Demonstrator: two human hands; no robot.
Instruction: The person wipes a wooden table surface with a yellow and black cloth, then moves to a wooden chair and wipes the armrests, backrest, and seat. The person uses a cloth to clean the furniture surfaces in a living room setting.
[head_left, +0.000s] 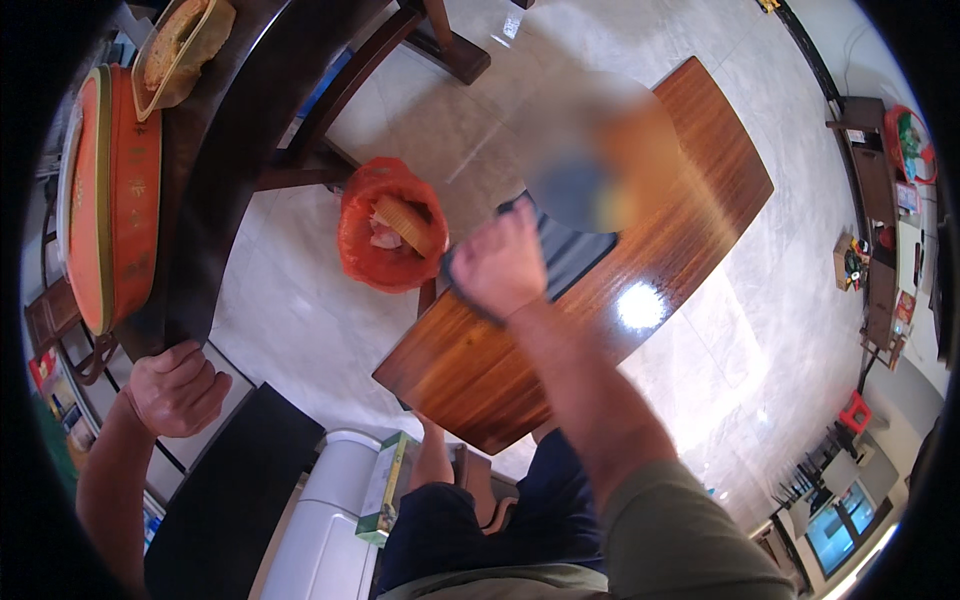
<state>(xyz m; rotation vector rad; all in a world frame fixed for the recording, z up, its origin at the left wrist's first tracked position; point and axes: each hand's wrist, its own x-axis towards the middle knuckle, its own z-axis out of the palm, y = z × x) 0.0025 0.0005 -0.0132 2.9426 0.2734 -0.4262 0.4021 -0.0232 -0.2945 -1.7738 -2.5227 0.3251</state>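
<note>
My right hand, blurred, is on a dark grey striped cloth lying across a glossy brown wooden bench. The cloth shows on both sides of the hand and reaches the bench's left edge. Over on the left, my left hand is curled into a fist against the near end of a dark wooden table. Whether its fingers hook over the table edge is hidden. Just beyond that fist an orange round zipped case stands on the table. A red bag-lined bin sits on the floor between table and bench.
A plastic tray of food rests beyond the case. A blurred patch covers part of the bench's far half. Below lie a black panel, a white appliance and a green-and-white box. A low cabinet lines the right wall.
</note>
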